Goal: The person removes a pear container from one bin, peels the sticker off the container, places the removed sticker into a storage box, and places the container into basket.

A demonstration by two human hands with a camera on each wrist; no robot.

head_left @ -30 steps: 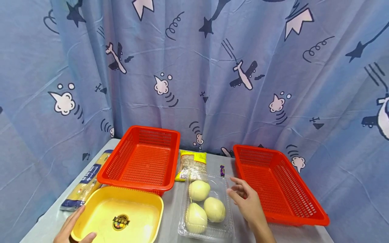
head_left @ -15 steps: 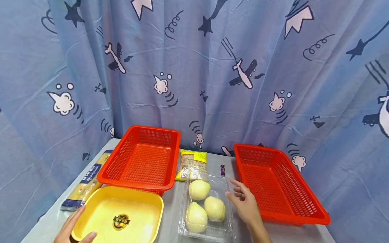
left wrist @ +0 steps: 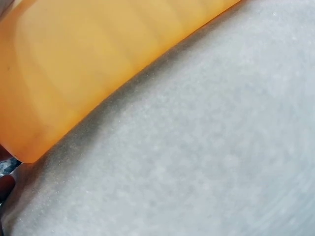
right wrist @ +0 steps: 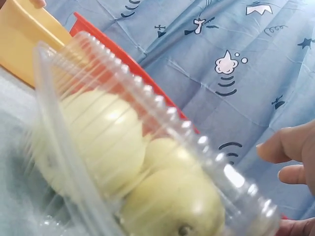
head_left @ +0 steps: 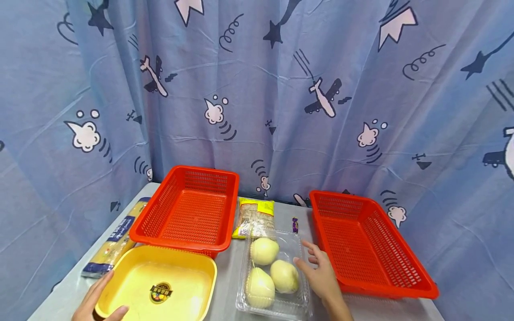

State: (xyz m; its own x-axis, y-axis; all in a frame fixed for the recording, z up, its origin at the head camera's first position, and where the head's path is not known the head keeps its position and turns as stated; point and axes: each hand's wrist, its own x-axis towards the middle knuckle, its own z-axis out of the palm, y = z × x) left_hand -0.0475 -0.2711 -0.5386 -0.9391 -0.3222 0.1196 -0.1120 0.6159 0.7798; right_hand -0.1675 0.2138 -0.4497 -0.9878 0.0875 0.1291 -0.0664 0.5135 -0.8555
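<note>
A clear plastic clamshell box point(head_left: 291, 306) holds three pale yellow-green pears point(head_left: 260, 287) in the head view; its lid lies over them. My right hand point(head_left: 321, 274) is at the box's right side with fingers bent loosely and thumb held apart. In the right wrist view the right hand point(right wrist: 298, 162) shows space between its fingers and the box's ridged edge point(right wrist: 172, 115). My left hand point(head_left: 93, 299) lies at the left rim of a yellow plastic basin point(head_left: 184, 307), fingers extended and thumb spread. The basin's outer wall point(left wrist: 98, 54) fills the upper left wrist view.
Red baskets stand behind the basin, left basket point(head_left: 194, 220), and at the right, right basket point(head_left: 357, 245). A yellow noodle packet point(head_left: 116, 240) lies far left. Behind the box are a yellow-topped bag point(head_left: 257, 214) and a small purple candy point(head_left: 295, 225). A patterned curtain point(head_left: 249, 111) hangs behind.
My right hand has shifted slightly left, and its thumb is nearer the box's right edge. The left hand, basin and box look unmoved.
</note>
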